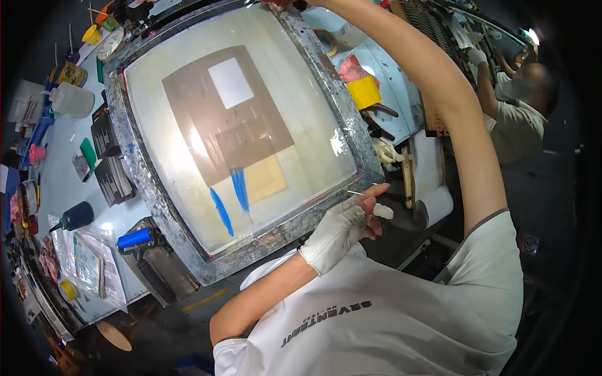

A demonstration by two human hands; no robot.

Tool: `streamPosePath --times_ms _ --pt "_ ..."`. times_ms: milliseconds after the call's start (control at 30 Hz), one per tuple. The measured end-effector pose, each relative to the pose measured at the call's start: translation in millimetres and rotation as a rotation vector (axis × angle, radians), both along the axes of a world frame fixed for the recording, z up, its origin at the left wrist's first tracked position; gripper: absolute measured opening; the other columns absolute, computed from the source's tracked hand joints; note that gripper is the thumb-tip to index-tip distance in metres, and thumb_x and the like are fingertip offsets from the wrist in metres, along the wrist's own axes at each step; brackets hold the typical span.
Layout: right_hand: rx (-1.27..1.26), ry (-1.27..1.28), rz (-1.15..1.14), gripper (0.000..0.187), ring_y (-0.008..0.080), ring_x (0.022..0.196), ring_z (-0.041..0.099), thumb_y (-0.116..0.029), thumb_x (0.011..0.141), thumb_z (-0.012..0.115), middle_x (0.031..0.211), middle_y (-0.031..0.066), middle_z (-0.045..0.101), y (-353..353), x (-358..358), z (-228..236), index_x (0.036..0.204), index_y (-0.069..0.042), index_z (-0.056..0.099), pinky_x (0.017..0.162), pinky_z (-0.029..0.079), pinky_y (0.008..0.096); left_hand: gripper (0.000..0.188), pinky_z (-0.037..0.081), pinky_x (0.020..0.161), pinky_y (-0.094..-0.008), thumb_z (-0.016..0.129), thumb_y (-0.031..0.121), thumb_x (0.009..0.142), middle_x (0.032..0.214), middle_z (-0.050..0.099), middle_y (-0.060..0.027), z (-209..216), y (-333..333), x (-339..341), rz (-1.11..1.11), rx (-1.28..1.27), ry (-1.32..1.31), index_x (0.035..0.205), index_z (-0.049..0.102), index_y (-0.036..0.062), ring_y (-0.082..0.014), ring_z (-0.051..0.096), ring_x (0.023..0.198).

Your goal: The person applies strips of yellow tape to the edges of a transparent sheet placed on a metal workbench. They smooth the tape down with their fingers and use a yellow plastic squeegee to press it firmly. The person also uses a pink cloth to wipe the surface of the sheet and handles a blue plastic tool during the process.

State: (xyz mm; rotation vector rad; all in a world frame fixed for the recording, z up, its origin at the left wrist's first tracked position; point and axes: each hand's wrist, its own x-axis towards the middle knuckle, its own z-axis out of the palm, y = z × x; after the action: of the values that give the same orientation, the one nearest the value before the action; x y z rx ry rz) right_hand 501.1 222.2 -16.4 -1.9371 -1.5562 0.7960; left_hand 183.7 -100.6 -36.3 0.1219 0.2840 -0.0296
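A large screen-printing frame (273, 241) with grey, ink-stained edges lies before me. Its pale mesh (313, 138) bears a brown area (188, 100) with a white rectangle (231, 83) in it, a beige patch (266, 178) and two blue streaks (239, 188). My left hand (335, 232), in a white glove with bare fingertips, is by the frame's near right corner. One finger points out and the others curl in; a thin light sliver shows at the fingertips, too small to name. My right hand (279, 2) reaches the frame's far edge, mostly cut off by the picture's top.
Left on the table stand a white jug (72, 100), dark boxes (114, 180), a dark bottle (77, 215) and a blue-ended tool (136, 239). At right lie a yellow block (364, 93), pliers-like handles (382, 110) and a white roll (434, 205). Another person (523, 106) works farther right.
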Motion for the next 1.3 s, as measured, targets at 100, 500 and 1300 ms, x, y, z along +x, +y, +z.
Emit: streamPosePath --times_ms 100,500,1300 --pt "0.049 0.055 0.045 0.017 0.0116 0.052 0.063 -0.019 0.091 0.070 0.069 0.0054 0.070 -11 0 2 0.083 -0.005 0.075 0.045 0.047 0.0265 0.058 0.051 0.080 -0.0299 0.055 0.036 0.108 0.112 0.066 -0.0099 -4 1 0 -0.040 -0.042 -0.037 0.156 0.041 0.0069 -0.0159 0.062 0.085" --pt "0.135 0.001 0.017 0.014 0.0136 0.050 0.064 -0.017 0.083 0.078 0.065 0.0063 0.070 -7 10 -10 0.077 -0.005 0.073 0.045 0.049 0.0304 0.058 0.054 0.082 -0.0314 0.058 0.031 0.106 0.112 0.069 -0.0112 -8 -6 1 -0.063 -0.042 -0.043 0.156 0.040 0.0066 -0.0167 0.065 0.086" --pt "0.234 -0.569 -0.014 0.024 0.0324 0.076 0.074 -0.030 0.073 0.073 0.076 0.0181 0.073 -13 -16 -7 0.078 -0.006 0.076 0.076 0.058 0.0432 0.061 0.054 0.083 -0.0301 0.061 0.030 0.104 0.111 0.069 -0.0112 -15 -16 2 -0.040 -0.083 -0.067 0.158 0.039 0.0088 -0.0165 0.065 0.085"
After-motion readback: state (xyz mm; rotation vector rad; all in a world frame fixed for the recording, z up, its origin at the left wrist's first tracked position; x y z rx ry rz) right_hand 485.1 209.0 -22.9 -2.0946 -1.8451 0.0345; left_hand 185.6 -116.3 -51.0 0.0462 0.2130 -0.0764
